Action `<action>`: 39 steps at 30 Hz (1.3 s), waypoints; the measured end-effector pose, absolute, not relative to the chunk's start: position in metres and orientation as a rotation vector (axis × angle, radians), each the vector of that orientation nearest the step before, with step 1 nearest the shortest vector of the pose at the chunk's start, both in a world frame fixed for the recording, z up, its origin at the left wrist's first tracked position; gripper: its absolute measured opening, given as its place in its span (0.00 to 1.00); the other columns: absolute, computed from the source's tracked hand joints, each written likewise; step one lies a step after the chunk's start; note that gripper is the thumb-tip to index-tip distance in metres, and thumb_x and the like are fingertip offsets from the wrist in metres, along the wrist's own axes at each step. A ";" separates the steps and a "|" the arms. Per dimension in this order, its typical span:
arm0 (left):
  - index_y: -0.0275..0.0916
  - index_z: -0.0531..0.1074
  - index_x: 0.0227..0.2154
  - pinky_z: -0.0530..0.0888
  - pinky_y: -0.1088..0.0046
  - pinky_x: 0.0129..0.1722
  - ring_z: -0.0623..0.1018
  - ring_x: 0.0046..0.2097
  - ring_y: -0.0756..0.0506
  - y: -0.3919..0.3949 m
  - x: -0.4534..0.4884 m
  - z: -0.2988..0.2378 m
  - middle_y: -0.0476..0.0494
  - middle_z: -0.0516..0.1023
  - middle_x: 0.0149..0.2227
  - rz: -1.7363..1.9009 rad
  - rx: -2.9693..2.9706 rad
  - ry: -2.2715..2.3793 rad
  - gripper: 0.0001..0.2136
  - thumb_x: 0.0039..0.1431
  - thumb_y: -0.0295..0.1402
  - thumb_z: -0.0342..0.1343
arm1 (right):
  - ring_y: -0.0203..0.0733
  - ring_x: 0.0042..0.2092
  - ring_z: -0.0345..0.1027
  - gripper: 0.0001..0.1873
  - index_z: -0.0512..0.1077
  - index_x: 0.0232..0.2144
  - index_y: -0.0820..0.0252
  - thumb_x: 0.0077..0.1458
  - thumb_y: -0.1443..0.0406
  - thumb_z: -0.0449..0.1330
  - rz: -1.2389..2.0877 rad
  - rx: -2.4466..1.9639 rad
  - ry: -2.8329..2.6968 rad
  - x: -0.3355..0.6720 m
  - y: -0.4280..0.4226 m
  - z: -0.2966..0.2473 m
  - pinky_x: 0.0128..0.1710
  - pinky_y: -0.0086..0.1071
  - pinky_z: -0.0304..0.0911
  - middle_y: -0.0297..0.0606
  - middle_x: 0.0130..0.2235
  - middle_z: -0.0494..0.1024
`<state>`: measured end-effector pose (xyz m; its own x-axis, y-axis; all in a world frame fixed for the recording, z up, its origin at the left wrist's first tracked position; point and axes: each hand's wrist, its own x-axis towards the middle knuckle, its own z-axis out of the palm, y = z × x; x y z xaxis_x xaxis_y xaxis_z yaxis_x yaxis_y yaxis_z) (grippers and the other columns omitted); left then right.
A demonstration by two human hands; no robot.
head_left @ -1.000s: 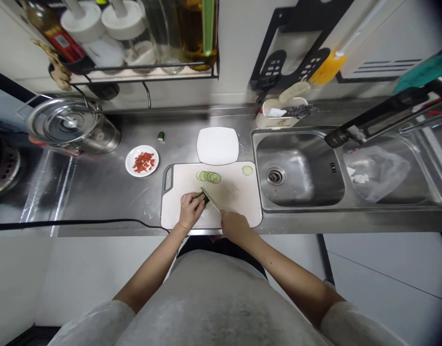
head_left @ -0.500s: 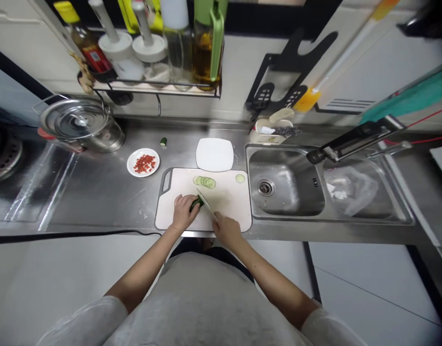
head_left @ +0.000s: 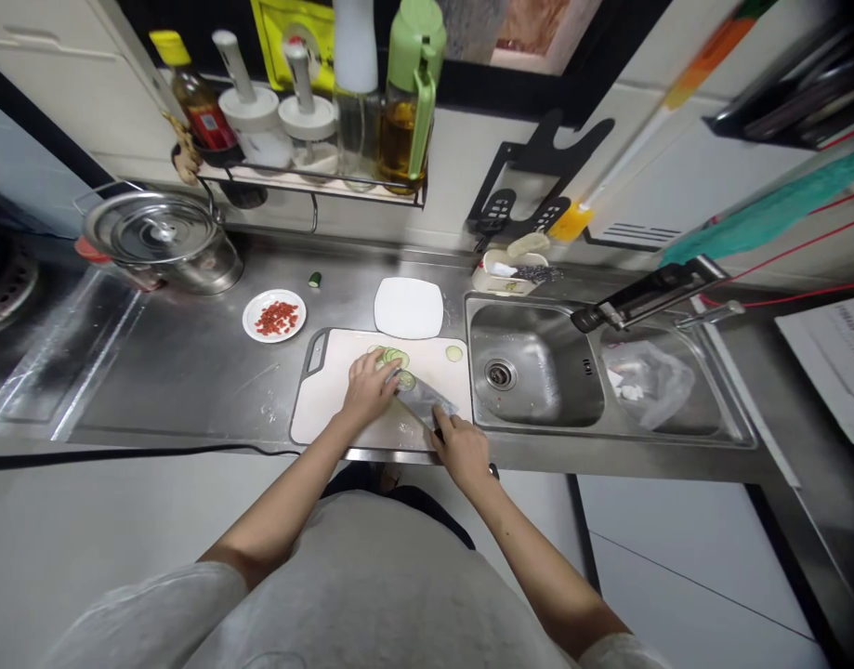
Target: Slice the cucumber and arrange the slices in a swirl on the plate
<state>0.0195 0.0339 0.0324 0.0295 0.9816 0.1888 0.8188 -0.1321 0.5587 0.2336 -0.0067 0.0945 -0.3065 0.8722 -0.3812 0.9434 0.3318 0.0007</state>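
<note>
My right hand (head_left: 463, 452) grips the handle of a kitchen knife (head_left: 427, 401), its broad blade tilted flat over the white cutting board (head_left: 329, 407). A pale round cucumber slice (head_left: 406, 380) rests at the blade's far end. My left hand (head_left: 368, 388) reaches over the board with its fingers extended, at the blade end and the overlapping cucumber slices (head_left: 397, 357). Its palm side is hidden, and no dark green cucumber piece shows around it. One lone slice (head_left: 454, 353) lies near the board's upper right corner.
Behind the board sit a white square plate (head_left: 408, 308), a cucumber end (head_left: 315, 279) and a plate of chopped red pieces (head_left: 274, 316). A lidded steel pot (head_left: 190, 251) stands left. The double sink (head_left: 538, 372) borders the board's right. Bottles fill the rack (head_left: 315, 181) above.
My left hand has moved up from the dark green cucumber piece to the slices. The knife has turned from edge-down to flat, with a slice on it. The camera view has shifted slightly.
</note>
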 end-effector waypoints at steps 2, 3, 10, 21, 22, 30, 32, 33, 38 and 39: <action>0.49 0.75 0.47 0.60 0.47 0.58 0.62 0.59 0.36 0.046 0.024 0.035 0.40 0.66 0.57 0.728 2.127 1.739 0.13 0.60 0.37 0.53 | 0.45 0.44 0.71 0.25 0.60 0.61 0.58 0.64 0.58 0.51 -0.315 1.590 2.324 0.236 -0.008 0.096 0.41 0.32 0.57 0.46 0.42 0.77; 0.48 0.77 0.44 0.60 0.47 0.58 0.62 0.59 0.36 0.050 0.025 0.035 0.41 0.68 0.56 0.713 2.165 1.693 0.11 0.60 0.36 0.54 | 0.45 0.44 0.70 0.25 0.60 0.61 0.59 0.64 0.58 0.51 -0.317 1.584 2.332 0.238 -0.009 0.096 0.42 0.32 0.57 0.46 0.42 0.77; 0.45 0.77 0.32 0.67 0.56 0.48 0.73 0.45 0.40 0.061 0.037 0.029 0.43 0.77 0.39 0.788 1.970 1.751 0.06 0.57 0.31 0.55 | 0.45 0.43 0.71 0.25 0.61 0.61 0.59 0.63 0.59 0.52 -0.320 1.683 2.262 0.256 -0.015 0.091 0.41 0.32 0.58 0.44 0.40 0.77; 0.41 0.75 0.33 0.62 0.56 0.46 0.74 0.44 0.38 0.104 0.038 0.017 0.40 0.79 0.36 0.529 1.835 1.956 0.05 0.55 0.29 0.56 | 0.44 0.42 0.73 0.24 0.62 0.59 0.57 0.62 0.59 0.52 -0.388 1.828 2.131 0.272 -0.031 0.085 0.40 0.31 0.59 0.43 0.40 0.79; 0.41 0.75 0.33 0.62 0.56 0.46 0.73 0.45 0.37 0.104 0.037 0.018 0.40 0.78 0.37 0.530 1.837 1.973 0.04 0.55 0.30 0.57 | 0.44 0.42 0.73 0.24 0.62 0.59 0.57 0.62 0.59 0.52 -0.405 1.838 2.121 0.271 -0.031 0.086 0.40 0.31 0.59 0.43 0.41 0.79; 0.42 0.75 0.38 0.71 0.64 0.41 0.75 0.37 0.45 0.062 0.005 0.027 0.43 0.76 0.39 1.041 1.497 2.074 0.08 0.61 0.36 0.52 | 0.44 0.41 0.75 0.21 0.63 0.58 0.56 0.67 0.60 0.43 -0.651 1.900 1.994 0.260 -0.025 0.089 0.37 0.31 0.59 0.43 0.39 0.81; 0.42 0.75 0.38 0.72 0.65 0.42 0.75 0.39 0.45 0.037 -0.001 0.026 0.43 0.76 0.38 1.121 1.566 2.020 0.09 0.62 0.37 0.52 | 0.44 0.43 0.75 0.22 0.64 0.57 0.57 0.68 0.58 0.41 -0.734 1.894 2.023 0.256 -0.021 0.088 0.38 0.30 0.58 0.44 0.41 0.80; 0.42 0.75 0.39 0.72 0.65 0.43 0.75 0.41 0.45 0.025 -0.003 0.025 0.43 0.76 0.39 1.118 1.634 1.978 0.09 0.62 0.37 0.52 | 0.44 0.43 0.74 0.22 0.64 0.56 0.58 0.68 0.58 0.40 -0.775 1.887 2.042 0.254 -0.019 0.088 0.38 0.30 0.58 0.44 0.41 0.80; 0.43 0.75 0.43 0.73 0.64 0.47 0.75 0.46 0.45 -0.011 -0.003 0.016 0.42 0.76 0.43 1.070 1.881 1.837 0.10 0.63 0.36 0.51 | 0.43 0.43 0.74 0.20 0.66 0.53 0.59 0.68 0.60 0.40 -0.902 1.860 2.075 0.240 -0.010 0.090 0.36 0.29 0.55 0.42 0.41 0.80; 0.43 0.75 0.43 0.73 0.64 0.48 0.75 0.47 0.45 -0.012 -0.002 0.014 0.41 0.76 0.43 1.068 1.904 1.832 0.10 0.63 0.36 0.51 | 0.43 0.43 0.73 0.20 0.66 0.52 0.59 0.68 0.61 0.40 -0.913 1.860 2.075 0.237 -0.008 0.091 0.35 0.29 0.54 0.42 0.41 0.80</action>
<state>-0.0016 -0.0120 0.0142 -0.0838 0.9487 0.3049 0.7328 -0.1487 0.6640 0.2365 -0.0082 0.0907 -0.1826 0.8233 -0.5375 0.9526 0.0128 -0.3041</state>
